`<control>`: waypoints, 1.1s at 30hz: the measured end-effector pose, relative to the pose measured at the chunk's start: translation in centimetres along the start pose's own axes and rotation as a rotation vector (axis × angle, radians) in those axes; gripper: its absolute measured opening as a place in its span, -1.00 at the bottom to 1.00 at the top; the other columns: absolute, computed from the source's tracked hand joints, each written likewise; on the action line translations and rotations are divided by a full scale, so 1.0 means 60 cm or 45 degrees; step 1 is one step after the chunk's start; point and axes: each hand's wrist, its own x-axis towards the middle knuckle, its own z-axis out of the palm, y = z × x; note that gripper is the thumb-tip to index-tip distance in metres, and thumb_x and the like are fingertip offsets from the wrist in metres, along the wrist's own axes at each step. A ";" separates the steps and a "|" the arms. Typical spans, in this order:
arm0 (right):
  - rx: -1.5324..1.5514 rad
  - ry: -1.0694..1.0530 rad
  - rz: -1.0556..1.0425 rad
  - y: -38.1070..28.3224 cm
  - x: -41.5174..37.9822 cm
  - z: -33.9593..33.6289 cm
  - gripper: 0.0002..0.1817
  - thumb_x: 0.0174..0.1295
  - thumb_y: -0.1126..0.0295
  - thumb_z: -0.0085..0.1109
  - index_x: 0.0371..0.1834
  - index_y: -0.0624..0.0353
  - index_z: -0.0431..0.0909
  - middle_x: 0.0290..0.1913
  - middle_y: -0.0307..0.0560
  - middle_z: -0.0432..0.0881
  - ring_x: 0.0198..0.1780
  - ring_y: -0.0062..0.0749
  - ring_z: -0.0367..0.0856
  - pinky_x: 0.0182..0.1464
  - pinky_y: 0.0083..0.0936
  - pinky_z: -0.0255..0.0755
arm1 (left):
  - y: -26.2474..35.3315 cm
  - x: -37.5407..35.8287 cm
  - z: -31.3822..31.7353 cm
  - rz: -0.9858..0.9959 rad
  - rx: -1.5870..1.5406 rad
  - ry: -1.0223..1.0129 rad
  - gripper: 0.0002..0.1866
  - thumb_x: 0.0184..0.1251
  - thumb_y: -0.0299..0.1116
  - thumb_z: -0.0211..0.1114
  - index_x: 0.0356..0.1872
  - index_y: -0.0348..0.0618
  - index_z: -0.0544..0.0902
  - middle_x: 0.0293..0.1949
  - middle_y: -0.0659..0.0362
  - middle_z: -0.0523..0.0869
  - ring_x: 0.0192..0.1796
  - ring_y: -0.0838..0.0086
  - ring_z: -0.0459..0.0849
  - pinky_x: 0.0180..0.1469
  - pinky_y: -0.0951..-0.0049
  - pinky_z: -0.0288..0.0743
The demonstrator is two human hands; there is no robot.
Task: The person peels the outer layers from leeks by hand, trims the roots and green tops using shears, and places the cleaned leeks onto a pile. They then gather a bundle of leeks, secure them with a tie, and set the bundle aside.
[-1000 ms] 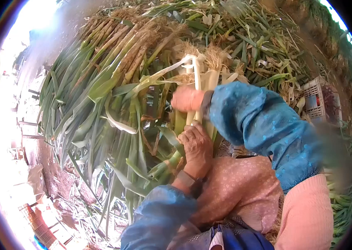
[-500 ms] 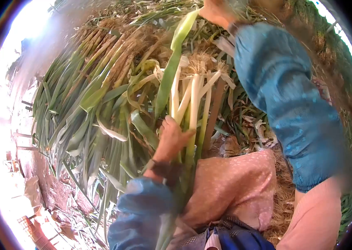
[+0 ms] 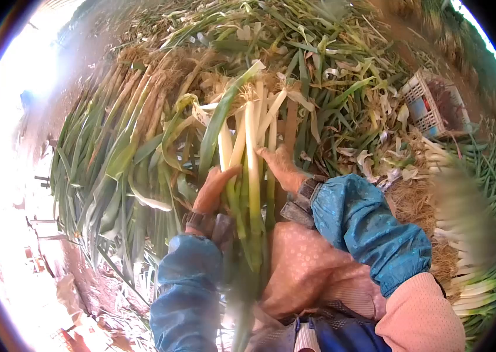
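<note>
A small bunch of leeks with white stems and pale, hairy roots lies over my lap, roots pointing away from me. My left hand is closed round the stems on the left side, its thumb across them. From the right, my right hand grips the same bunch, its fingertips at the stems and partly hidden. A loose, broad green leaf slants along the left of the white stems.
Untrimmed leeks with brown roots are piled at left. Stripped leaves heap up behind and to the right. A white plastic crate stands at far right, above a row of cleaned leeks. A pink cloth covers my lap.
My right hand has come down from the top, letting go of the broad leaf, onto the bunch's right side. The bunch and my left hand sit slightly further left in view.
</note>
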 end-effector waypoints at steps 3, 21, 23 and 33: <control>0.530 -0.231 0.078 -0.051 -0.030 0.004 -0.46 0.15 0.01 0.18 -0.27 0.42 0.58 -0.41 -0.05 0.62 -0.39 -0.48 0.53 -0.33 -0.49 0.39 | 0.065 0.020 0.003 -0.397 -0.621 0.114 -0.69 0.27 -0.39 0.12 0.04 -0.15 0.53 -0.08 0.02 0.52 -0.07 0.35 0.53 -0.02 0.45 0.40; 1.095 -0.628 0.202 -0.050 -0.025 -0.014 -0.38 -0.04 0.21 0.39 0.06 0.33 0.43 -0.07 0.01 0.58 -0.08 -0.35 0.56 -0.01 -0.45 0.45 | 0.074 0.047 -0.006 -1.155 -1.032 0.183 -0.61 0.28 -0.18 0.13 0.03 -0.22 0.48 -0.19 0.15 0.61 -0.22 0.48 0.60 -0.18 0.49 0.50; 1.033 -0.599 0.033 -0.062 -0.037 -0.011 -0.36 -0.07 0.20 0.41 0.05 0.33 0.42 -0.10 -0.02 0.58 -0.07 -0.37 0.55 -0.02 -0.48 0.44 | 0.080 0.040 -0.024 -1.213 -1.103 0.143 -0.62 0.29 -0.21 0.11 0.02 -0.24 0.48 -0.23 0.15 0.63 -0.27 0.48 0.62 -0.23 0.50 0.52; 0.976 -0.478 -0.065 -0.197 -0.194 0.019 -0.41 0.02 0.25 0.34 0.07 0.33 0.36 -0.11 -0.12 0.54 -0.11 -0.49 0.51 -0.04 -0.53 0.39 | 0.332 -0.004 -0.090 -1.030 -0.647 0.299 -0.64 0.26 -0.24 0.02 -0.08 -0.31 0.55 -0.28 0.10 0.65 -0.34 0.42 0.65 -0.29 0.47 0.55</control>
